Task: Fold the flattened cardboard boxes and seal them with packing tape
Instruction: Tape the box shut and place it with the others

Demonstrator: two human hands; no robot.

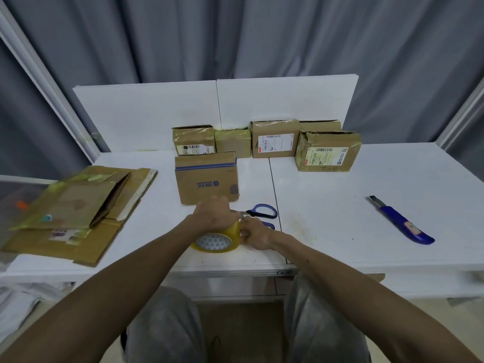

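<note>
We hold the roll of packing tape near the front edge of the white table, right before us. Our left hand grips the roll from above, with the fingers curled over its top. Our right hand is closed against the right side of the roll and its fingers pinch at the surface. We judge that it searches for the loose end of the tape, but the end itself is too small to see.

Just behind the roll stands the blue-striped box, already folded into shape. We cannot tell whether its flaps are taped. The blue-handled scissors lie between this box and our hands, partly hidden by them.

Farther back, against the white partition, the folded boxes stand in a row, and several show shiny tape across the top, so this part seems done. On the left side of the table the flattened cardboard lies in a pile, not yet folded. It is the work that is left, together with sealing the near box if it is open.

A blue utility knife lies well apart on the right, untouched.
</note>
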